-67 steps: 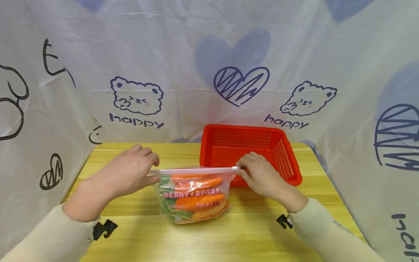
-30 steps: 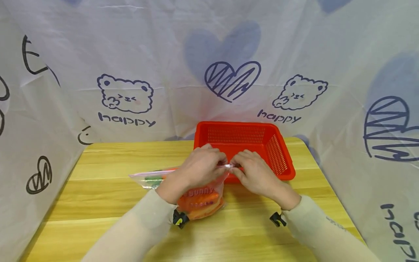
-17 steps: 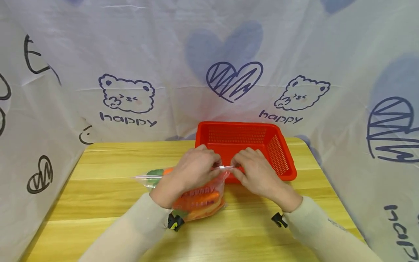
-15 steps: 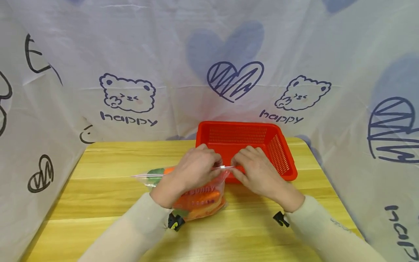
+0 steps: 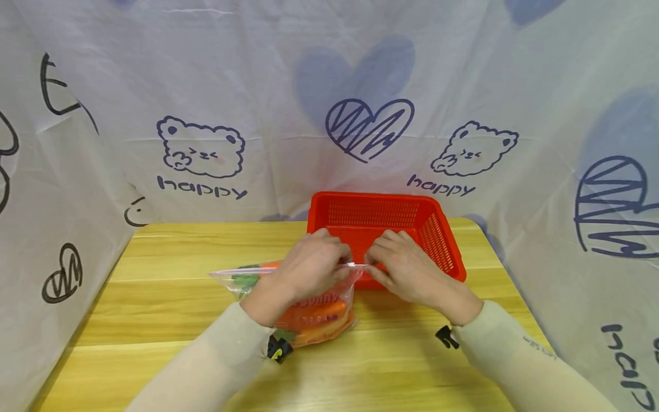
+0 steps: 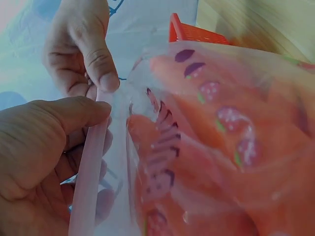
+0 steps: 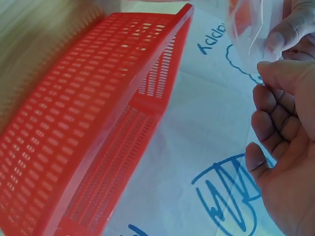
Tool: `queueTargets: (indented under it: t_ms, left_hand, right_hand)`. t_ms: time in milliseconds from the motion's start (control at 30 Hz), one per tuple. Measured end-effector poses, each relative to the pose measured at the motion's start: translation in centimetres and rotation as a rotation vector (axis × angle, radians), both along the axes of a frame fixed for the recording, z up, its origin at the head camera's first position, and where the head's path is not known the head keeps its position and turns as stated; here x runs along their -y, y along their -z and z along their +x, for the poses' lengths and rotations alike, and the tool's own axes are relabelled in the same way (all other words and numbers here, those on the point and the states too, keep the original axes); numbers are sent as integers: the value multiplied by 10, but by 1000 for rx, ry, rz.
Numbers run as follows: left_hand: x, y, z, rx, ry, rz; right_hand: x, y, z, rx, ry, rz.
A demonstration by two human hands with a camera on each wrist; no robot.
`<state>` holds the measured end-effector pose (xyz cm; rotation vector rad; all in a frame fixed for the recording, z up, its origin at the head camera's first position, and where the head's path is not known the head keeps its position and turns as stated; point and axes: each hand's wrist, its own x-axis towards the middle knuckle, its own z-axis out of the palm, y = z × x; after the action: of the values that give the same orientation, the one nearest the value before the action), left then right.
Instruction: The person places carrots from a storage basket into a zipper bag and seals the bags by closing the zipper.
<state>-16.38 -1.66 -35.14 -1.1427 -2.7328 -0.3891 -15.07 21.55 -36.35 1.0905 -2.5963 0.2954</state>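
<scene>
A clear zip bag (image 5: 321, 315) with pink lettering stands on the table, packed with orange carrots (image 6: 216, 172) and some green pieces (image 5: 247, 281). My left hand (image 5: 309, 266) reaches across the bag and pinches its zip strip (image 6: 91, 172) near the right end, beside the white slider (image 5: 351, 264). At the top right corner of the bag, my right hand (image 5: 401, 266) pinches the strip's end between thumb and forefinger. The left forearm and hand hide the middle of the bag in the head view.
Right behind the bag and hands is a red plastic basket (image 5: 437, 240) with slotted walls. The wooden table (image 5: 170, 252) ends at a white printed cloth (image 5: 278, 114) that hangs behind and at both sides.
Earlier, my left hand was at the bag's left end; it has moved right along the strip to meet my right hand. Over the last half second both hands have barely moved.
</scene>
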Motion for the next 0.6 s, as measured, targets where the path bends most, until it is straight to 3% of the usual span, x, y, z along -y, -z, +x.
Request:
queueTargets:
  t_ms: [367, 600]
  left_hand:
    - [13, -6, 0, 90, -57, 26]
    - [14, -4, 1, 80, -75, 28]
  right_hand:
    - [-6, -1, -1, 57, -3, -30]
    - [-4, 0, -1, 44, -1, -46]
